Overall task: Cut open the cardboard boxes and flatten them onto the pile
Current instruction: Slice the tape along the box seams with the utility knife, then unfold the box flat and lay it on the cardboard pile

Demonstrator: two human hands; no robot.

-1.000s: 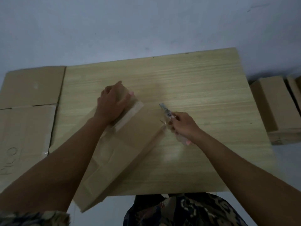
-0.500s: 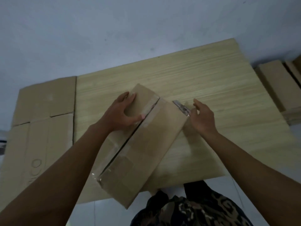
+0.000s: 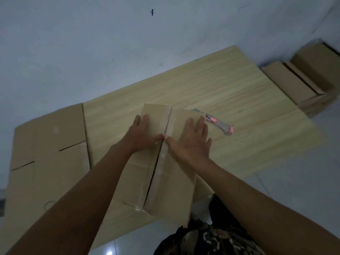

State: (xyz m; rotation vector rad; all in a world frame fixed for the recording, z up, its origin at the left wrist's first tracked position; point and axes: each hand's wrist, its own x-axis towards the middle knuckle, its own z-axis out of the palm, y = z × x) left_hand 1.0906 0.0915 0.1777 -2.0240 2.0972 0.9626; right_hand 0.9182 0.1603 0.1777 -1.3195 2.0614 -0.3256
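A long brown cardboard box (image 3: 171, 188) lies on the wooden board (image 3: 230, 100), its taped top seam slit open down the middle. My left hand (image 3: 141, 135) lies flat on the left flap, thumb at the slit. My right hand (image 3: 191, 142) lies flat with spread fingers on the right flap, thumb meeting the other thumb at the seam. A pink and clear utility knife (image 3: 219, 123) rests on the board just right of the box, with no hand on it.
Flattened cardboard sheets (image 3: 46, 162) lie on the floor left of the board. Several closed boxes (image 3: 303, 80) are stacked at the far right against the wall. The board's near edge is by my knees, with pale floor tiles to the right.
My right hand put the knife down on the board and moved onto the box's right flap. The box turned to point away from me, and both thumbs came to the slit seam.
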